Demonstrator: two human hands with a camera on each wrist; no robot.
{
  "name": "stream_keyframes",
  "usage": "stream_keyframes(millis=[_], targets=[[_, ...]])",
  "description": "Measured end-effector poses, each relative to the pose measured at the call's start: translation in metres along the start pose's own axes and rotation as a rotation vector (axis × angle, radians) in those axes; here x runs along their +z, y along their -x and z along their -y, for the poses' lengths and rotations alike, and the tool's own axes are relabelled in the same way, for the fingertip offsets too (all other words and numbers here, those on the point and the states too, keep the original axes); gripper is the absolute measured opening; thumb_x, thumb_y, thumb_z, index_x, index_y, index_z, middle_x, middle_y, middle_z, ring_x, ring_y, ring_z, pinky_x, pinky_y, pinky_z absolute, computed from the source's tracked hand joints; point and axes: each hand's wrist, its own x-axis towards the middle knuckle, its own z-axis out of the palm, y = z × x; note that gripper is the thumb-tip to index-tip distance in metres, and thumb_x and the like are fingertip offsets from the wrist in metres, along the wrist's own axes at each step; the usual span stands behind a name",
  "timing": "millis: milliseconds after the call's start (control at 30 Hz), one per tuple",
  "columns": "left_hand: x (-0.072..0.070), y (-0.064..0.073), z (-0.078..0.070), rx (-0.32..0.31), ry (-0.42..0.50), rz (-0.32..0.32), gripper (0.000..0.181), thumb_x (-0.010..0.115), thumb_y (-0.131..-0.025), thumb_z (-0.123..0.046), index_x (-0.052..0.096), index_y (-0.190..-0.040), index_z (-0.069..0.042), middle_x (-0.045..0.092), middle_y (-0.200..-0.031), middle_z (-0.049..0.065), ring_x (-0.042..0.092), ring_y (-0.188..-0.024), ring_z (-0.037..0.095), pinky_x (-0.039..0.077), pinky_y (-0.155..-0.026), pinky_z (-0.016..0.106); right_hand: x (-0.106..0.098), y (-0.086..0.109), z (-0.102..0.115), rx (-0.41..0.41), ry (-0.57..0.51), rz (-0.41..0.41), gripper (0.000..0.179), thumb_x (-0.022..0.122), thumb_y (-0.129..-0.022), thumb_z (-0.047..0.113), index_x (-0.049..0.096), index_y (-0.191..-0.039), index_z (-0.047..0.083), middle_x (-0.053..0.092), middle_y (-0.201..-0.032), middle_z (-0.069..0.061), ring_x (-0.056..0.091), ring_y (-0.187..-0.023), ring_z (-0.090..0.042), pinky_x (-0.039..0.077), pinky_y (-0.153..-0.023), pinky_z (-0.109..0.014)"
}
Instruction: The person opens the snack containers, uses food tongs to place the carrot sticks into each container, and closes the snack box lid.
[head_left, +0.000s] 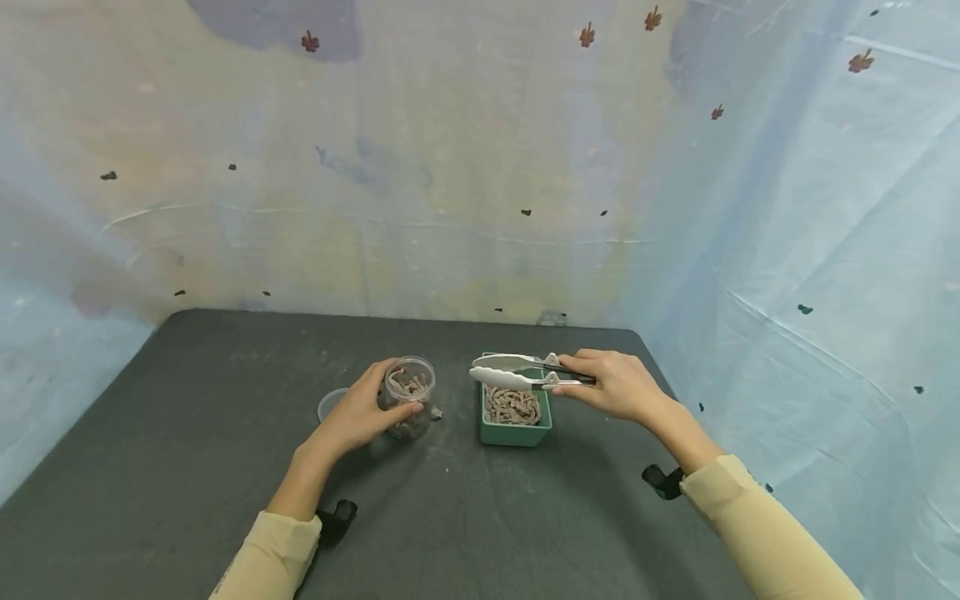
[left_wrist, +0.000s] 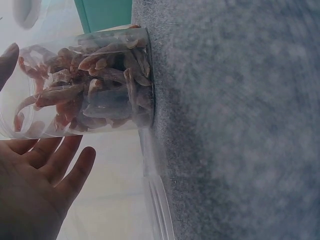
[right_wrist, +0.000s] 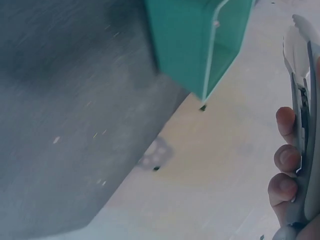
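My left hand (head_left: 369,407) holds a clear plastic jar (head_left: 410,392) upright on the dark table, thumb on the near side and fingers round the far side. In the left wrist view, brownish dried strips (left_wrist: 105,80) fill much of the jar. Over the green rectangular container (head_left: 516,435), my right hand (head_left: 611,382) grips a pair of tongs (head_left: 517,372) with dark handles and pale scalloped tips, the tips a little apart with nothing visible between them. Similar strips (head_left: 512,405) lie inside the green container.
A round clear lid (head_left: 330,403) lies left of the jar, partly behind the left hand. One small loose piece (head_left: 437,412) is on the table just right of the jar. The dark table (head_left: 225,417) meets hanging plastic sheeting (head_left: 420,167) at the back and right.
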Motion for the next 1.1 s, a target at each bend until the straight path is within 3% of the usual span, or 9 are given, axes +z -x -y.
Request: stream_keyframes(millis=[433,600,867,1100], targets=[[-0.001,0.000,0.000,0.014,0.006,0.007,0.098,0.073,-0.091,-0.063,0.029,-0.163,-0.012,0.031,-0.165,0.019,0.038,-0.147,0.045,0.040,-0.109,0.069,-0.017,0.010,-0.024,-0.076,0.164,0.103,0.056,0.078,-0.091,0.048,0.073,-0.132,0.011,0.063,-0.088,0.002,0.045,-0.059,-0.003,0.036,-0.048,-0.025],[-0.002,0.000,0.000,0.014,0.011,0.004,0.098,0.073,-0.091,-0.062,0.030,-0.162,-0.012,0.031,-0.164,0.019,0.037,-0.147,0.045,0.039,-0.109,0.069,-0.022,0.003,-0.023,-0.073,0.179,0.180,0.060,0.078,-0.090,0.051,0.072,-0.134,0.011,0.061,-0.086,0.004,0.055,-0.065,-0.006,0.039,-0.049,-0.024],[0.000,0.001,0.001,0.007,0.001,0.007,0.098,0.072,-0.090,-0.065,0.030,-0.163,-0.013,0.032,-0.165,0.018,0.037,-0.148,0.045,0.039,-0.109,0.069,-0.020,-0.016,-0.024,-0.107,0.219,0.299,0.069,0.076,-0.089,0.059,0.068,-0.139,0.012,0.066,-0.098,0.000,0.066,-0.078,-0.013,0.051,-0.057,-0.030],[0.000,0.000,0.001,0.009,-0.002,0.001,0.098,0.073,-0.090,-0.064,0.029,-0.163,-0.013,0.032,-0.165,0.017,0.038,-0.147,0.044,0.040,-0.109,0.068,-0.016,-0.034,-0.022,-0.112,0.210,0.364,0.077,0.076,-0.088,0.061,0.062,-0.147,0.013,0.066,-0.112,-0.003,0.064,-0.084,-0.015,0.052,-0.060,-0.033]])
